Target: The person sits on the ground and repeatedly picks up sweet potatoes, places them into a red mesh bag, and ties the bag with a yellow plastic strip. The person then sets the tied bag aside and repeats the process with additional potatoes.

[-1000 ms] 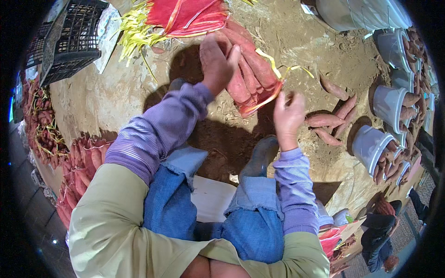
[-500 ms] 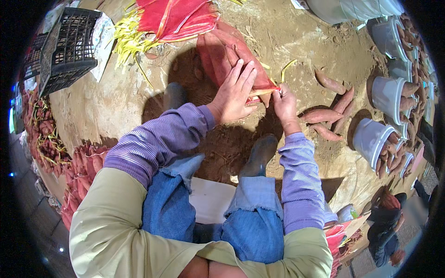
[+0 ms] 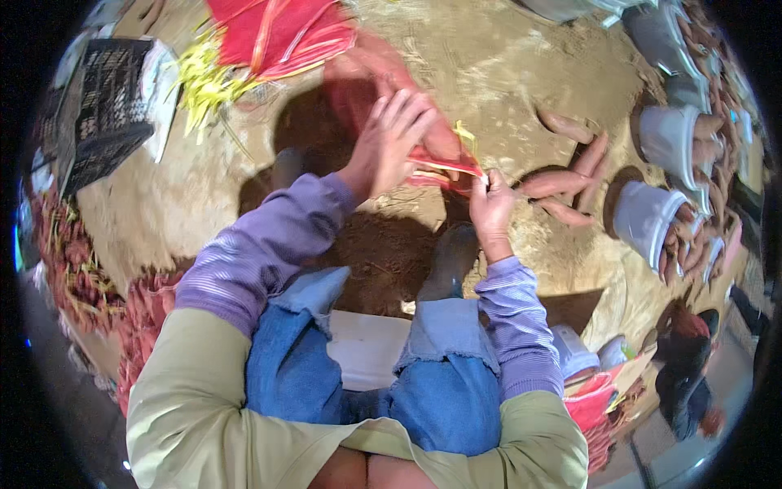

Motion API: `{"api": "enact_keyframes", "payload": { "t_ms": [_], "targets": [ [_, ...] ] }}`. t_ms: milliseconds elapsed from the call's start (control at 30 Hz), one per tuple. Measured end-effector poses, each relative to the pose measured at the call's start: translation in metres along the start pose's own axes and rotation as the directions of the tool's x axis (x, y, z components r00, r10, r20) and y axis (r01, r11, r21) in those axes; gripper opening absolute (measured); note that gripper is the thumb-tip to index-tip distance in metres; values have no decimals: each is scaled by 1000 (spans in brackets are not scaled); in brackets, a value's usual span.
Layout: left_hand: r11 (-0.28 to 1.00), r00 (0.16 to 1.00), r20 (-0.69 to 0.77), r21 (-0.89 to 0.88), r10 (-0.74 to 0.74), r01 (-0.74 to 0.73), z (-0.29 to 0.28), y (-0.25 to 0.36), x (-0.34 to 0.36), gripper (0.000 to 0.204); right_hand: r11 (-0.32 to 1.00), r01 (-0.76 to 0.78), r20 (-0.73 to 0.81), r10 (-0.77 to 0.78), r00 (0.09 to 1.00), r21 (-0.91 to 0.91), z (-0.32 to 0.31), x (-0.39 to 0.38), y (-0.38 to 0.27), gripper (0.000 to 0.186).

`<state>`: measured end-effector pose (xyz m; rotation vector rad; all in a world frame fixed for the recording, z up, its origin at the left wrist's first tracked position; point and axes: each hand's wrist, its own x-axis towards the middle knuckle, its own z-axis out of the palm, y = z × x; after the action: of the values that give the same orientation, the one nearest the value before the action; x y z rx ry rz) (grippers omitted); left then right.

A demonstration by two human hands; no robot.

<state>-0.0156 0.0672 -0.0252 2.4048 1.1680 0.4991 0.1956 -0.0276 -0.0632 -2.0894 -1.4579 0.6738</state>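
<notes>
Right grip [image 3: 493,204] pinched tight on rim [image 3: 450,165] of red mesh bag [image 3: 395,69]. Left grip [image 3: 384,151] splayed flat against bag. Bag on ground [image 3: 489,73] beyond, holding sweet potatoes [image 3: 444,140]: likely heavy, lumpy, netting soft; best held by rim, supported beneath.

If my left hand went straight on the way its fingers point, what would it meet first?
Most likely the red mesh bag of sweet potatoes: your left hand is at its side, fingers pointing away and rightward over it. Whether the fingertips touch it is unclear from this view.
</notes>
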Motion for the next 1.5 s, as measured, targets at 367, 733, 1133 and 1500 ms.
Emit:
{"api": "enact_keyframes", "payload": {
  "t_ms": [367, 733, 1133, 1500],
  "targets": [
    [751, 869, 167, -445, -465, 488, 6, 47, -43, 18, 760, -497, -532, 648, 545, 418, -71, -24, 108, 54],
    [736, 885, 79, -524, -460, 429, 14, 55, -57, 37, 467, -328, -65, 648, 759, 821, -95, -50, 104, 56],
    [892, 974, -64, -418, -219, 173, 14, 60, -51, 33, 839, -189, 286, 42, 957, 510, -11, -67, -10, 26],
    [831, 969, 46, -507, -241, 231, 0, 61, -57, 30, 389, -577, 594, 90, 799, 718, 35, -19, -7, 35]
  ]
}}
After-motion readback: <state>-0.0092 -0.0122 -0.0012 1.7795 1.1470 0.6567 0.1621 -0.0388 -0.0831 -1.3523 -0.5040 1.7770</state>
